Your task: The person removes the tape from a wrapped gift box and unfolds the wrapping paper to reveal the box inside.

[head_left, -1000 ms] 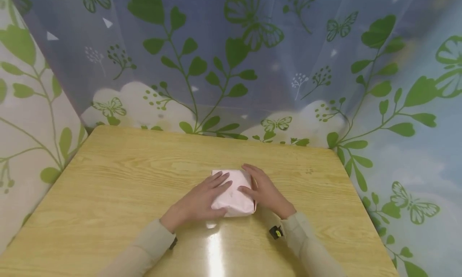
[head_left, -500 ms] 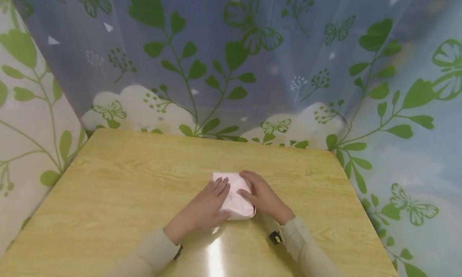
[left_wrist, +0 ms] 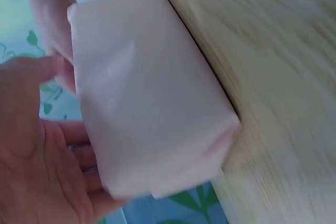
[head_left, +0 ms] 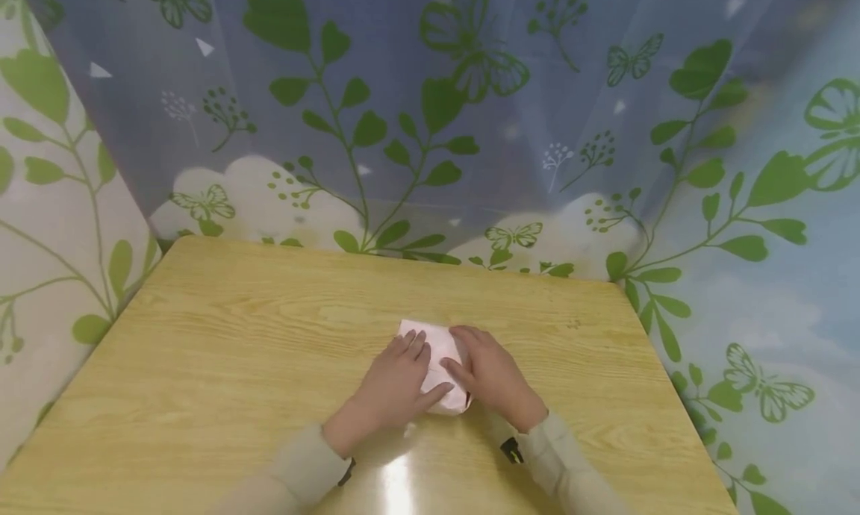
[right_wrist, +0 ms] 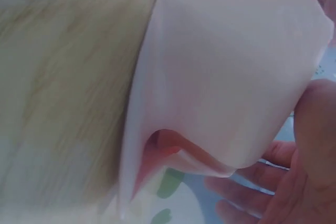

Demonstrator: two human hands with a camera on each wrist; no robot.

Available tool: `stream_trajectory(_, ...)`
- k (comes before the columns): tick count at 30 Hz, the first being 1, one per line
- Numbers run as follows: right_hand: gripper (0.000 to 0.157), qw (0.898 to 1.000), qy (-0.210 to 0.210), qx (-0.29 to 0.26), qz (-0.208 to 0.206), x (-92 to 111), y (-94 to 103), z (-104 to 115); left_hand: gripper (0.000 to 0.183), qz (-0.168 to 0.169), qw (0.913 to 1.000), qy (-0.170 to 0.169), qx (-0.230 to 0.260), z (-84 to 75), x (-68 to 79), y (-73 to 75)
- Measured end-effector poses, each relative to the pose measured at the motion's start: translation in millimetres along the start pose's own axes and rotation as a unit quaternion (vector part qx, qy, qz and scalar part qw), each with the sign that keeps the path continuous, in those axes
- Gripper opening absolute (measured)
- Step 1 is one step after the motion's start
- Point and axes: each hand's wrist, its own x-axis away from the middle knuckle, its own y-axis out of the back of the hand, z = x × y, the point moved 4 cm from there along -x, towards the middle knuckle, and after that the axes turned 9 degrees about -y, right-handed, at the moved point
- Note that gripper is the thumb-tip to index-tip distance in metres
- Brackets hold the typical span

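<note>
At far left in the head view, hanging beside a yellow-brown wood-grain counter (head_left: pixel 255 328), a whitish cloth panel (head_left: pixel 40 224) printed with green leaves and thin stems. Next, spread across the back, a blue-violet cloth panel (head_left: pixel 396 52) with green leaves, butterflies and pale clouds along the foot. Coming in over the counter from bottom left, a pale beige long left sleeve (head_left: pixel 302 466), with a small black wrist device (head_left: pixel 346 472) peeping out at the cuff.

Then a bare left hand (head_left: pixel 390 384), unclenched, laid over the left part of a pale pink, box-shaped paper packet (head_left: pixel 440 343); fingers extended close together on top, thumb stretched across the near part. At the near side, just below, a bright white glare (head_left: pixel 398 485) on the counter.

Resting on the counter close to the middle, between the two hands and touching both: the packet. From the left wrist, broad and smooth-faced, lightly creased, with a folded corner. From the right wrist, gaping between folds at one end, deeper pink inside.

Further right, a bare right hand (head_left: pixel 493 373), likewise unclenched, thumb on top of the packet, fingers reaching along the far right corner. Below, a black-and-yellow wrist device (head_left: pixel 512 450) and a pale beige right sleeve (head_left: pixel 564 455). At far right, a light blue cloth panel (head_left: pixel 793 298) with green leaves and butterflies.
</note>
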Motion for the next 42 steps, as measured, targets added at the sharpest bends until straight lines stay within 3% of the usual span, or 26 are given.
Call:
stream_trajectory(6, 0.056, 0.999, -0.009, 0.036, -0.016, 6, 4.7, 6, 0.075, -0.020, 0.9987, 0.029, -0.037, -12.6, -11.6, -3.3)
stream_trajectory(12, 0.053, 0.997, -0.022, 0.071, -0.021, 15, 6.9, 10, 0.076, -0.028, 0.9992, 0.029, -0.003, -20.4, -12.9, -8.2)
stream_trajectory(16, 0.048, 0.996, -0.018, 0.086, -0.022, 25, 8.1, 17, 0.079, -0.026, 0.9995, 0.015, 0.006, -22.1, -10.4, -12.2)
stream_trajectory(22, 0.022, 0.993, 0.003, 0.116, -0.037, 34, 16.0, 26, 0.088, -0.012, 0.9999, -0.009, 0.007, -22.9, -10.2, -10.9)
stream_trajectory(30, 0.035, 0.991, 0.007, 0.132, -0.038, 42, 25.3, 31, 0.072, 0.017, 0.9980, -0.060, -0.004, -25.7, -10.9, -4.9)
stream_trajectory(33, 0.036, 0.992, -0.012, 0.126, -0.027, 41, 29.4, 30, 0.070, 0.023, 0.9965, -0.080, -0.006, -25.8, -10.4, -2.3)
stream_trajectory(37, 0.014, 0.994, -0.033, 0.102, -0.036, 38, 35.1, 25, 0.072, 0.030, 0.9948, -0.097, -0.003, -24.5, -11.2, 0.4)
stream_trajectory(42, 0.050, 0.996, 0.005, 0.063, -0.060, 33, 34.1, 18, 0.069, 0.039, 0.9930, -0.112, 0.010, -24.5, -11.7, 0.6)
